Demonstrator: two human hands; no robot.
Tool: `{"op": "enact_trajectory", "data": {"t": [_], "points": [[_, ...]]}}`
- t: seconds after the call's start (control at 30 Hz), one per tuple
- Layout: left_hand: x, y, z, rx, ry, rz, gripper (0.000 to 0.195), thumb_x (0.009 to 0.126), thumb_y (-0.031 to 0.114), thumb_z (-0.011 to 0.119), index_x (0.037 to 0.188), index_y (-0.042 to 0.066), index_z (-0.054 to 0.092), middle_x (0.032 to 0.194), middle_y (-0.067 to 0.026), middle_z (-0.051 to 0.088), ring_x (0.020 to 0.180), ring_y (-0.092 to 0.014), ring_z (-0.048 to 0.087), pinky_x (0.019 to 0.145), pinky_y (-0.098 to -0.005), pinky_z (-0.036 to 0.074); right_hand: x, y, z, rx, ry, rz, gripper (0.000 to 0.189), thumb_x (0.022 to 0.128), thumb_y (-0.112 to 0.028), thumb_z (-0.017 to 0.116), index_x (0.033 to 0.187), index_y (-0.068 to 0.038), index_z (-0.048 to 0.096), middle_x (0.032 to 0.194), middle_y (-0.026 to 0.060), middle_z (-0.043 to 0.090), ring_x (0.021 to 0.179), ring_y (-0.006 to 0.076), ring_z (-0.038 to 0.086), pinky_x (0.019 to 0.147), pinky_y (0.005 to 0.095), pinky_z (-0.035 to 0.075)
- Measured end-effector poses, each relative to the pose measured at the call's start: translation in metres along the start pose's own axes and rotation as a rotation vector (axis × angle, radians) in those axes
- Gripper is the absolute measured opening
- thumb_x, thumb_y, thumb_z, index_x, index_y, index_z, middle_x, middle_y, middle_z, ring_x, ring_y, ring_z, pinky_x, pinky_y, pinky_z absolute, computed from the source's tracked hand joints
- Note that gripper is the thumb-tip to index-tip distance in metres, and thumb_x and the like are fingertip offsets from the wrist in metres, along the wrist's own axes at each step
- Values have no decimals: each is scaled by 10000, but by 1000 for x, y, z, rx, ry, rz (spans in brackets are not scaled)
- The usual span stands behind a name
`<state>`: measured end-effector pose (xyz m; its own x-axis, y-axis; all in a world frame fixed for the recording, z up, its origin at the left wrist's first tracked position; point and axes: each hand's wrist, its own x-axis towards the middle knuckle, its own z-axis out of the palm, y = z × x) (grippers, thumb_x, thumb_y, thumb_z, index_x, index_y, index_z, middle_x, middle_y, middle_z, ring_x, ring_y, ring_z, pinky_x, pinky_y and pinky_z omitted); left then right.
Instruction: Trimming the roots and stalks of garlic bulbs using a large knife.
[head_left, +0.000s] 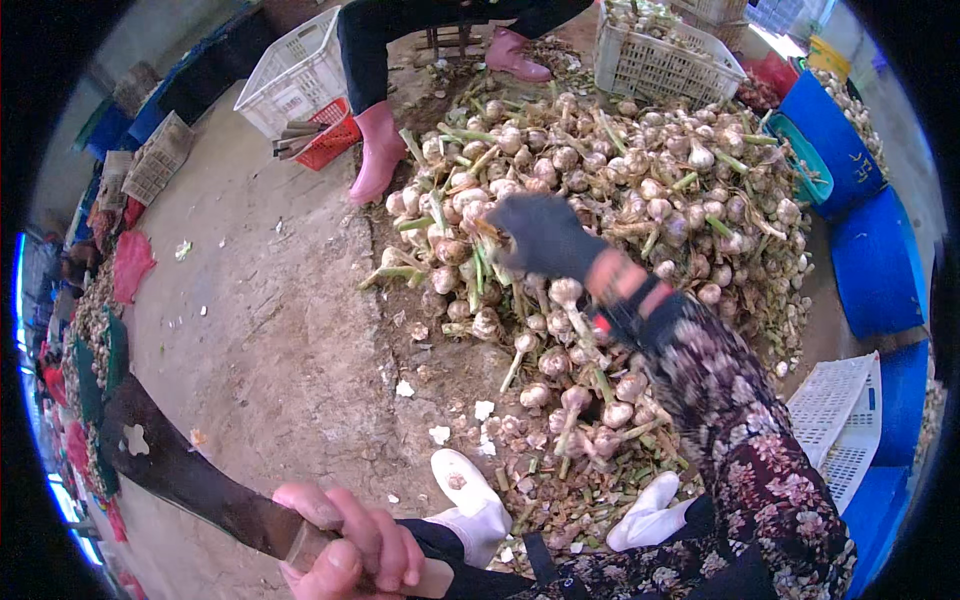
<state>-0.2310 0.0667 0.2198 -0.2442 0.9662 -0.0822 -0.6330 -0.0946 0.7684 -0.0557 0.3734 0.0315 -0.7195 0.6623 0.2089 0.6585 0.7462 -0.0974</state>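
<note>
My bare left hand (360, 544), at the lower left over my knee, is wrapped around the handle of a broad-bladed knife (202, 480). The dark blade points up and left, and a pale patch shows near its far end. My right hand (544, 236), in a dark glove, reaches into the near left part of a large heap of garlic bulbs (637, 172). Its fingertips are at a dry garlic stem (491, 232); blur hides whether they grip it. Bulbs with green stems lie around that hand.
Across the heap sits a person in pink boots (379, 154), beside a white plastic crate (292, 71) and a red basket (330, 135). Another crate (667, 64) holds garlic. Blue bins (874, 259) line the right. Peel and cut stems (555, 517) litter the floor between my white boots (472, 495).
</note>
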Motion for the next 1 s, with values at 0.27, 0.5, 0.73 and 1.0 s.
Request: {"op": "enact_trajectory", "data": {"t": [0.27,0.5,0.73,1.0], "points": [[7,-15,4,154,118,2,283,806,122,573,991,102,361,571,-11,335,375,-123,355,326,-297,409,92,22,58,4,-283,234,743,641,-498,664,1279,-174,459,1115,178,589,997,371,577,860,497,445],[14,-20,15,10,46,-80,216,847,73,553,1036,49,450,654,-50,386,473,-135,365,437,-269,371,104,24,62,-64,-539,17,690,669,-462,650,1284,-215,460,1074,148,617,980,337,588,855,490,452],[17,-27,13,148,181,-69,291,789,105,579,994,127,373,563,-13,329,370,-121,351,334,-295,407,106,25,77,-97,-479,80,655,661,-504,655,1210,-167,533,1379,191,346,1093,388,509,887,494,432],[28,-22,17,0,20,-90,219,847,76,559,1035,48,451,646,-49,387,459,-132,359,438,-266,371,106,35,71,104,-418,168,691,652,-502,666,1244,-187,499,1241,172,502,1083,345,529,897,462,438]]}}
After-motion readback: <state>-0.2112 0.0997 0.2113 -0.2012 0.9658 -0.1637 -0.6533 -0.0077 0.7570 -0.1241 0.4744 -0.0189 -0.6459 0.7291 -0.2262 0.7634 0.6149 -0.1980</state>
